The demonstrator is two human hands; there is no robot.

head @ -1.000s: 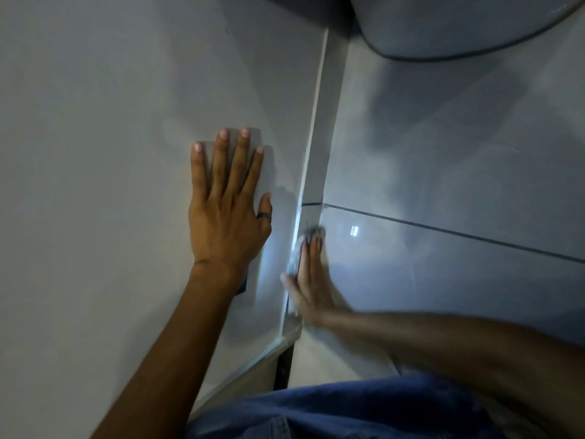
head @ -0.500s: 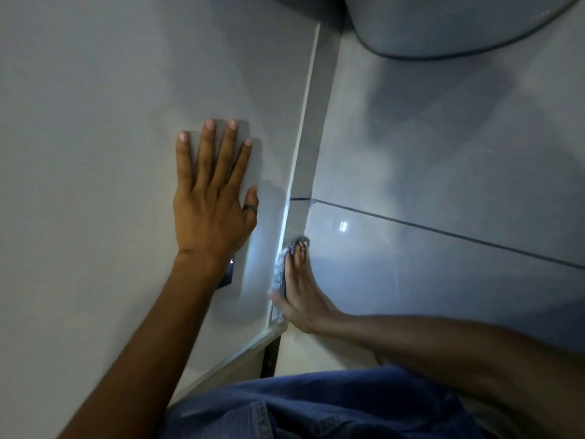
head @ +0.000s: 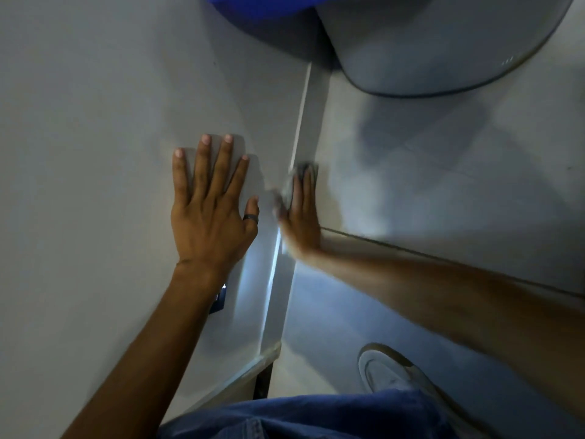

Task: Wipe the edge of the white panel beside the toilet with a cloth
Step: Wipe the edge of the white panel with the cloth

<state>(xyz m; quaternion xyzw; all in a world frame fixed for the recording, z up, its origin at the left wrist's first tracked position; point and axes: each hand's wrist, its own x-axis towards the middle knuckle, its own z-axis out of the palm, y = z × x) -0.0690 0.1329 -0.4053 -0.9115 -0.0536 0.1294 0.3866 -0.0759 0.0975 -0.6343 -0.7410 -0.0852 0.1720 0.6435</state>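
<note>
Head view: the left hand [head: 212, 213] lies flat and spread on the white panel [head: 95, 153], grasping nothing, a dark ring [head: 250, 218] on its thumb. The right hand [head: 300, 213], blurred, presses a grey cloth [head: 292, 182] against the panel's edge [head: 300, 122], fingers straight. The toilet [head: 443, 42] sits beyond, top right.

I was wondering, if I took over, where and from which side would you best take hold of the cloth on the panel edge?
Probably at the wad's upper end: the cloth lies bunched under the right hand, pressed flat against the narrow panel edge. Come from the floor side, fingers along the edge, thumb wrapping toward the panel face. The left hand braces flat on that face, so that side is taken.
</note>
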